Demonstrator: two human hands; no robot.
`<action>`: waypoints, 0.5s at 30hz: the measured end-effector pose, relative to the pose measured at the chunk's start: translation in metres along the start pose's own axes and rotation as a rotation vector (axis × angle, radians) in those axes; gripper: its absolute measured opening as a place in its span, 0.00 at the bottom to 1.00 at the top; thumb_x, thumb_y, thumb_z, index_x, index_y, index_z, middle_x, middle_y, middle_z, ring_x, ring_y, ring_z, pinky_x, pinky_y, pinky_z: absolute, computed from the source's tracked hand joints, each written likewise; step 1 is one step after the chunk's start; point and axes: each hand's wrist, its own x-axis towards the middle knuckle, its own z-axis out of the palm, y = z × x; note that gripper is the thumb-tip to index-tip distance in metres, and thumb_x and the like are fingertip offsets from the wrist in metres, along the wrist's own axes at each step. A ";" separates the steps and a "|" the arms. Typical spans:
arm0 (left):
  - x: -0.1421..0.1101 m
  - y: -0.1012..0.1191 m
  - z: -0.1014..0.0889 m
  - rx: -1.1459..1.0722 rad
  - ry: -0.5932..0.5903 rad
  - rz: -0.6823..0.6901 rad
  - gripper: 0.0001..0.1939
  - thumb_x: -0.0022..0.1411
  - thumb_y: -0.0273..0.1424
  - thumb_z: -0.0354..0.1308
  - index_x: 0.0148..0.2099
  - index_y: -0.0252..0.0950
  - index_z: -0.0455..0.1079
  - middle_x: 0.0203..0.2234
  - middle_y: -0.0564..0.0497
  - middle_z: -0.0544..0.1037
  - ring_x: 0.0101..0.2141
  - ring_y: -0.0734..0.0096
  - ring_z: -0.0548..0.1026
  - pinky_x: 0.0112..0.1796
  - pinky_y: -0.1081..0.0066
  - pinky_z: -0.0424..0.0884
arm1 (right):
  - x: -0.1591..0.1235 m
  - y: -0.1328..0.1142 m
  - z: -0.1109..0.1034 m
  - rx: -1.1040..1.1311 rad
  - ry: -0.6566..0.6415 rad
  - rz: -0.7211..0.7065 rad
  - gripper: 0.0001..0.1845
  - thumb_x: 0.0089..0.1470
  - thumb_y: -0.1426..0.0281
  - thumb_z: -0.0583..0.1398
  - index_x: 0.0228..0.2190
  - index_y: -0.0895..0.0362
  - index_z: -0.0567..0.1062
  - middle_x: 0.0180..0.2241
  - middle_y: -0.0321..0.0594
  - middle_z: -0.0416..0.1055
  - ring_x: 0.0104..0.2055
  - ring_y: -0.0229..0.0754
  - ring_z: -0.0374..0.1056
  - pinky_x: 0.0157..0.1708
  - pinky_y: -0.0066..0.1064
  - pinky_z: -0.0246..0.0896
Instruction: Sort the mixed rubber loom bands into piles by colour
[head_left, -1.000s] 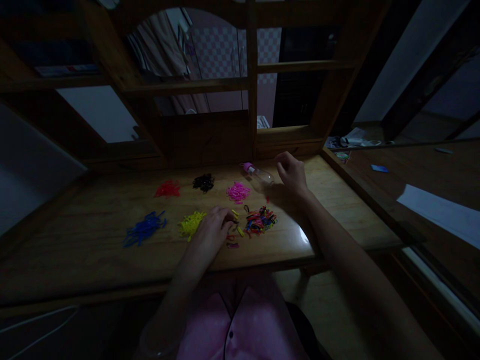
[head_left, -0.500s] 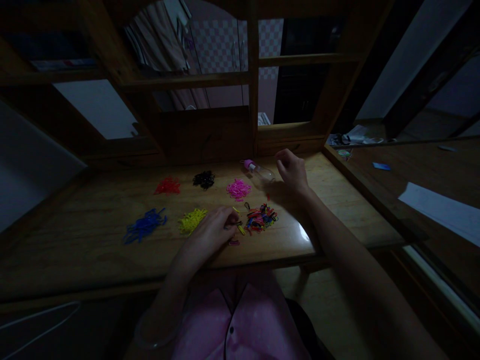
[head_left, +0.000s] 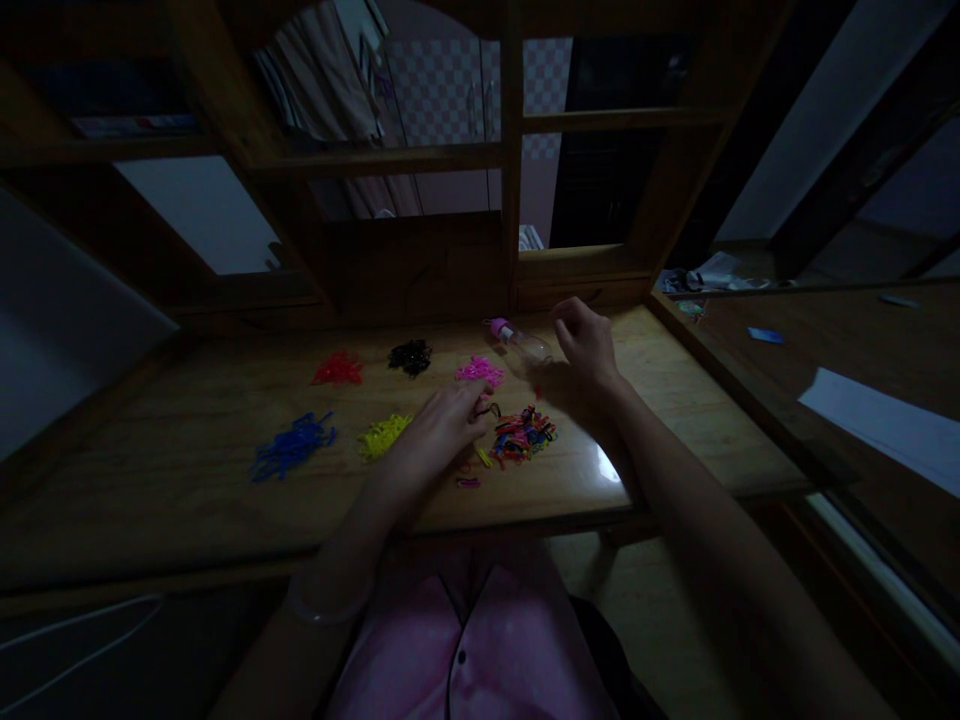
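My left hand (head_left: 450, 418) is over the desk between the yellow rubber bands (head_left: 384, 437) and a mixed-colour heap of bands (head_left: 523, 434). Its thumb and fingers pinch a small dark rubber band. Just beyond those fingertips lies a pile of pink bands (head_left: 480, 371). Beneath the hand, a few loose bands show in part, a yellow one (head_left: 481, 456) among them. My right hand (head_left: 586, 342) rests on the desk with its fingers curled; whatever is inside them is hidden. Beside it a clear bottle with a pink cap (head_left: 525, 344) lies on its side.
Separate piles of red bands (head_left: 337, 367), black bands (head_left: 409, 357) and blue bands (head_left: 292, 446) lie to the left. A wooden shelf frame (head_left: 390, 160) rises along the back of the desk. To the right, white paper (head_left: 877, 425) lies on another surface.
My left hand has moved forward, away from my body, from the loose bands toward the pink pile, keeping its pinch. My right hand stays put. The view has shifted slightly.
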 end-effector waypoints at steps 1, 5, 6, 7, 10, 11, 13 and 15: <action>0.008 -0.005 0.002 0.008 -0.028 0.043 0.18 0.58 0.23 0.53 0.51 0.38 0.67 0.40 0.48 0.74 0.41 0.64 0.71 0.40 0.68 0.65 | 0.000 0.000 0.000 0.003 0.002 -0.002 0.09 0.55 0.72 0.54 0.36 0.56 0.73 0.30 0.40 0.74 0.29 0.41 0.67 0.31 0.31 0.58; 0.035 -0.018 0.004 0.113 -0.152 0.143 0.17 0.55 0.22 0.54 0.47 0.38 0.69 0.39 0.48 0.74 0.39 0.64 0.70 0.38 0.69 0.64 | 0.001 0.001 0.001 0.001 0.018 -0.016 0.09 0.55 0.73 0.54 0.36 0.56 0.74 0.30 0.40 0.74 0.30 0.41 0.68 0.31 0.31 0.58; 0.040 -0.018 0.003 0.146 -0.186 0.147 0.15 0.54 0.22 0.54 0.44 0.39 0.69 0.38 0.49 0.74 0.38 0.65 0.70 0.36 0.69 0.63 | 0.001 0.001 0.001 -0.004 0.020 -0.019 0.09 0.55 0.73 0.54 0.36 0.56 0.74 0.29 0.39 0.74 0.29 0.41 0.68 0.31 0.31 0.57; 0.045 -0.017 0.001 0.176 -0.219 0.146 0.12 0.54 0.22 0.54 0.41 0.39 0.69 0.36 0.50 0.73 0.36 0.66 0.69 0.34 0.70 0.62 | 0.002 0.001 0.001 -0.009 0.020 -0.020 0.09 0.55 0.73 0.54 0.36 0.56 0.74 0.29 0.39 0.74 0.28 0.41 0.68 0.30 0.31 0.57; 0.051 -0.009 -0.006 0.250 -0.287 0.146 0.08 0.54 0.23 0.54 0.37 0.38 0.69 0.34 0.50 0.73 0.34 0.67 0.69 0.30 0.71 0.59 | 0.002 0.000 0.000 -0.014 0.018 -0.019 0.09 0.55 0.72 0.54 0.36 0.55 0.74 0.29 0.39 0.74 0.28 0.41 0.68 0.30 0.31 0.57; 0.052 -0.006 -0.008 0.272 -0.299 0.149 0.08 0.54 0.23 0.54 0.36 0.38 0.70 0.34 0.50 0.73 0.33 0.68 0.68 0.30 0.71 0.59 | 0.002 0.000 0.000 -0.012 0.019 -0.020 0.09 0.55 0.72 0.54 0.36 0.55 0.74 0.29 0.39 0.74 0.28 0.41 0.68 0.30 0.31 0.57; 0.052 -0.001 -0.010 0.310 -0.310 0.152 0.08 0.54 0.23 0.53 0.36 0.37 0.70 0.32 0.50 0.73 0.32 0.68 0.67 0.29 0.71 0.58 | 0.002 0.000 0.000 -0.008 0.021 -0.022 0.09 0.55 0.72 0.54 0.36 0.55 0.74 0.30 0.39 0.74 0.28 0.41 0.68 0.30 0.30 0.57; 0.052 0.002 -0.011 0.321 -0.316 0.155 0.07 0.54 0.24 0.53 0.35 0.37 0.70 0.31 0.50 0.73 0.30 0.69 0.67 0.28 0.71 0.57 | 0.002 0.001 0.001 -0.011 0.020 -0.022 0.09 0.55 0.72 0.54 0.36 0.55 0.74 0.30 0.40 0.74 0.28 0.41 0.68 0.30 0.31 0.57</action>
